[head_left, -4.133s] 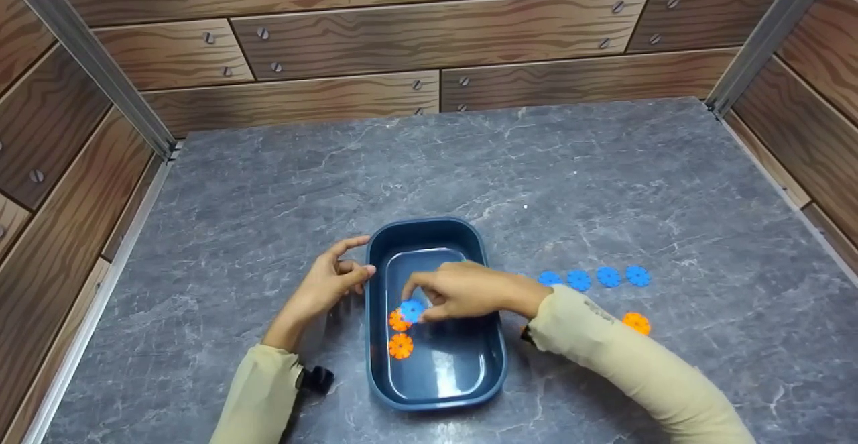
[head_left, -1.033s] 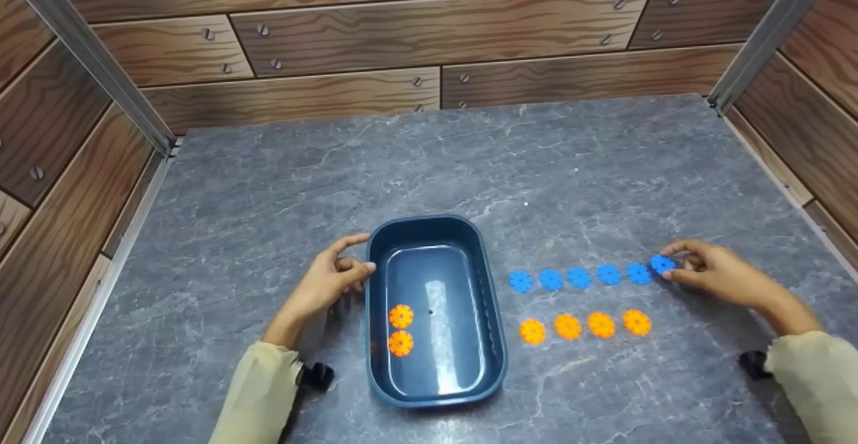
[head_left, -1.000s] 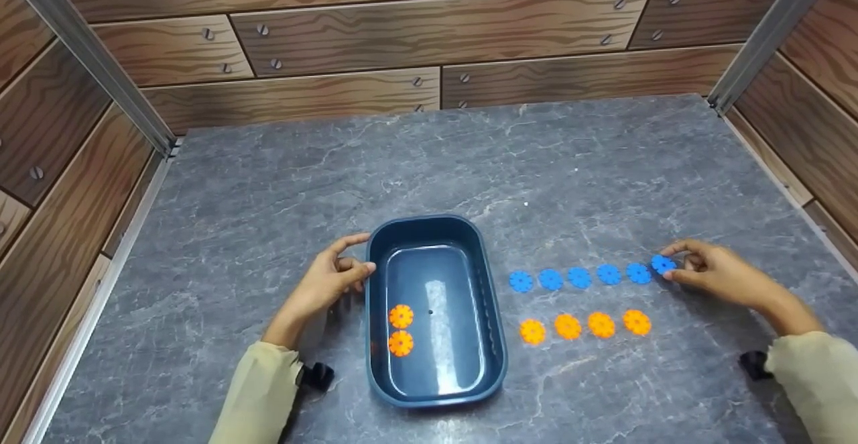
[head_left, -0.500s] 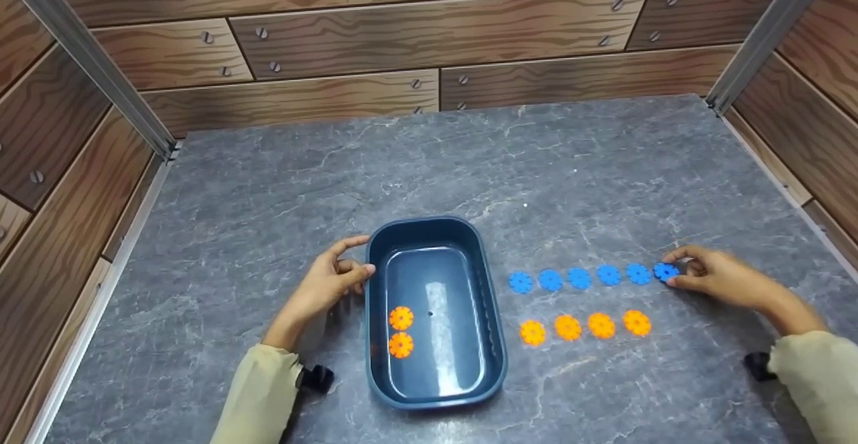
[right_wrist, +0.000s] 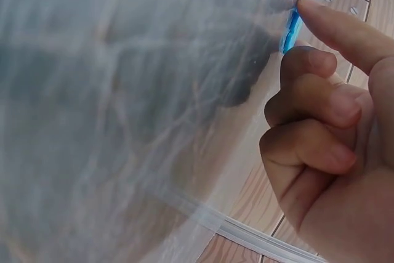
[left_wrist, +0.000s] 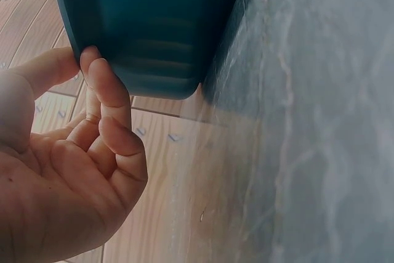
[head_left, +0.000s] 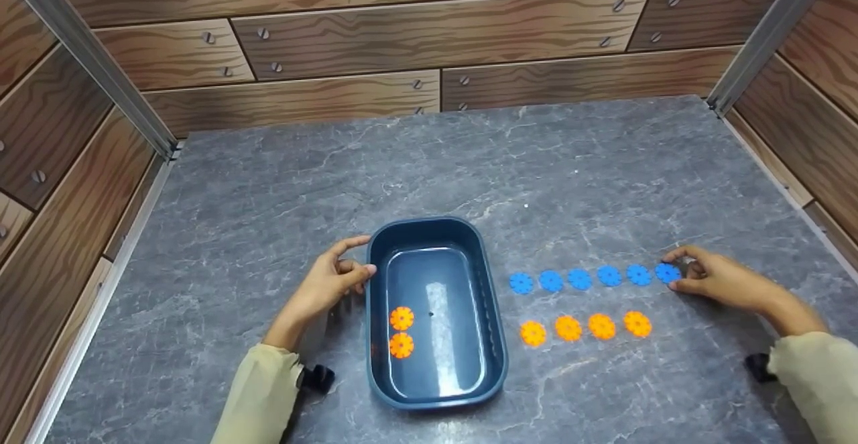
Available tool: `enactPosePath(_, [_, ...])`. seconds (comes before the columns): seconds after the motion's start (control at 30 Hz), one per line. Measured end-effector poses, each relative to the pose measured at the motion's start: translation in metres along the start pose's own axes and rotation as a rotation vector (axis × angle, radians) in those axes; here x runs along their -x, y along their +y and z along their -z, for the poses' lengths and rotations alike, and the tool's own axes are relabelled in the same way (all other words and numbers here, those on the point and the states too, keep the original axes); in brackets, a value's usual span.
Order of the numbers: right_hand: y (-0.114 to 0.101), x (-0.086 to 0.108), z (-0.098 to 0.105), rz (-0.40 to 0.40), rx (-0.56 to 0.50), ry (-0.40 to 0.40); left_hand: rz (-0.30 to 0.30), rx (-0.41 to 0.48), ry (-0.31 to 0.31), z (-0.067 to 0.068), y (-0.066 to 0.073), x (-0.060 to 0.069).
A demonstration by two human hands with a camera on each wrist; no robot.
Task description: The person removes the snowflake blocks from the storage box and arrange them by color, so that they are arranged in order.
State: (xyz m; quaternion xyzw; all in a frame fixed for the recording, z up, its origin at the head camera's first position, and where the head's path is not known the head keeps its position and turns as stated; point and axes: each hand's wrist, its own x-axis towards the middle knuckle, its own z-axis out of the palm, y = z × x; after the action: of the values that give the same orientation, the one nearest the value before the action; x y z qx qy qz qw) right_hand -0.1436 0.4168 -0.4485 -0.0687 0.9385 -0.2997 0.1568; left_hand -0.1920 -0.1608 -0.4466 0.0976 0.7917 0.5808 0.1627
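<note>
A dark blue plastic bin [head_left: 493, 357] stands on the table, with two notched orange discs [head_left: 401, 318] lying in its left half. My left hand [head_left: 328, 282] holds the bin's left rim; in the left wrist view, thumb and fingertips meet at the bin's edge [left_wrist: 69, 23]. To the right of the bin, several notched blue discs [head_left: 579, 279] lie in a row. At that row's right end my right hand [head_left: 720, 280] pinches the last blue disc [head_left: 667, 272] by its edges, thumb and forefinger apart across it. The other right fingers are curled in the right wrist view.
Nearer the person, a second row of orange discs [head_left: 602, 326] lies below the blue ones. The grey marbled table [head_left: 322, 182] is bounded by wood-patterned panels [head_left: 348, 41] at the back and both sides.
My right hand has moved from inside the bin to the right end of the blue row, carrying a blue disc. That disc was tilted and now lies flat. The left hand has stayed put.
</note>
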Motion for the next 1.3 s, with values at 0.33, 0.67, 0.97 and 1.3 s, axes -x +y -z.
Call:
enactPosePath(0.33, [0.001,0.001,0.0,0.012,-0.027,-0.003,0.016,0.006,0.009,-0.001,-0.001,-0.001])
enactPosePath(0.67, [-0.015,0.007,0.011,0.093,-0.099,0.024,0.009,0.003,-0.002,0.0,0.001,0.0])
enactPosePath(0.97, [-0.045,0.008,0.02,0.189,-0.145,0.107,0.009,0.024,0.003,-0.001,-0.001,-0.002])
enactPosePath(1.3, [-0.071,-0.002,0.015,0.264,-0.215,0.17,0.015,0.026,0.007,-0.001,0.0,-0.001])
